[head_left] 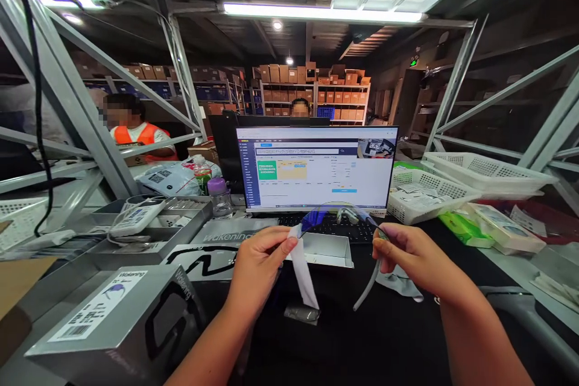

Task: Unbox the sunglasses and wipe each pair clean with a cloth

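I hold a pair of glasses point(337, 215) with bluish tinted lenses up in front of the monitor point(316, 166). My right hand point(409, 256) is closed on the right hinge, with the grey temple arm point(367, 289) hanging down below it. My left hand point(260, 262) pinches a white cloth strip point(303, 268) against the left lens edge; the strip hangs down toward the black table top. Below the glasses lies an open grey box tray point(325, 250) and a small clear plastic bag point(302, 313).
A grey product box point(113, 325) sits at the near left, more grey boxes point(149, 229) behind it. A purple-capped bottle point(221, 196) stands left of the keyboard point(335, 229). White baskets point(434, 193) and green packets point(461, 223) are at the right. A person in an orange vest point(136, 132) sits beyond the metal rack.
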A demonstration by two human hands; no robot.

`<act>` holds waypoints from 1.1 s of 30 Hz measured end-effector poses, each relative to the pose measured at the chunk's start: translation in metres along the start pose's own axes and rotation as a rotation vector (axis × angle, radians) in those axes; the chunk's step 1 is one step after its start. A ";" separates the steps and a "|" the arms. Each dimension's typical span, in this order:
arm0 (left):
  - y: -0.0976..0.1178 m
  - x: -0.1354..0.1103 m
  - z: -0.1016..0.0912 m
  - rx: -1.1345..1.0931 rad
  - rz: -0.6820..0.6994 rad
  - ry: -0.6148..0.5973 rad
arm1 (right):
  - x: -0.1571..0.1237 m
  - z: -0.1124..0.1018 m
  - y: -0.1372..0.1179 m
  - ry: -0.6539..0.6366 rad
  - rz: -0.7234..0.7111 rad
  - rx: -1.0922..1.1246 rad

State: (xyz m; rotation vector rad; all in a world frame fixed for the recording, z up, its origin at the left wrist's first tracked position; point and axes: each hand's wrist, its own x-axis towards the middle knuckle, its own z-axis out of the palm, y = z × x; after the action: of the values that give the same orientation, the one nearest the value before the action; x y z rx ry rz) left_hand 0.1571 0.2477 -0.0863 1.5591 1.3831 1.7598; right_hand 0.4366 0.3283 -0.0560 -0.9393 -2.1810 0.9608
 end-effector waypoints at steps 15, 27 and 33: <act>0.019 -0.021 0.006 -0.383 0.122 -0.164 | 0.017 0.023 0.007 -0.073 0.040 0.521; 0.012 0.001 -0.021 0.804 -0.195 -0.153 | 0.039 0.015 0.029 0.377 -0.030 0.722; -0.022 -0.012 -0.013 1.076 -0.327 -0.266 | 0.036 0.000 0.035 0.506 -0.037 0.556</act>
State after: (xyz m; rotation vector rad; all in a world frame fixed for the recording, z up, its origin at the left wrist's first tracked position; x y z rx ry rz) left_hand 0.1429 0.2419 -0.1093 1.7564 2.4315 0.5321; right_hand 0.4286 0.3742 -0.0759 -0.7589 -1.4018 1.0885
